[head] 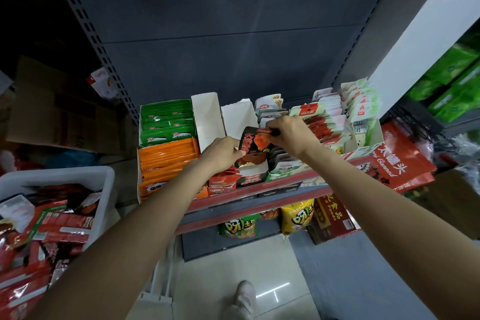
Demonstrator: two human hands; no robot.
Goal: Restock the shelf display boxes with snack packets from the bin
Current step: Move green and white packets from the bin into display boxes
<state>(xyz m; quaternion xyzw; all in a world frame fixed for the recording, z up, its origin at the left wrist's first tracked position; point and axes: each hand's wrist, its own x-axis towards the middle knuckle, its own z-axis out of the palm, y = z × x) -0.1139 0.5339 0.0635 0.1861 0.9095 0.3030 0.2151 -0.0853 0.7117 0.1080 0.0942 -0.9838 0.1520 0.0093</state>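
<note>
A black and red snack packet [253, 142] stands tilted over a dark display box [251, 173] at the shelf's front. My right hand [289, 136] pinches the packet's top edge. My left hand [222, 154] grips its lower left side. The white bin [104, 179] at the lower left holds several red and black packets [62, 223]. Two white display boxes [207, 117] behind the packet look hollow inside.
Green [167, 122] and orange [168, 158] packet boxes fill the shelf's left part; white and red packets [327, 114] crowd the right. A red bag [400, 163] hangs off the shelf's right end. Chip bags [298, 215] sit below. Cardboard boxes [52, 117] lie at the left.
</note>
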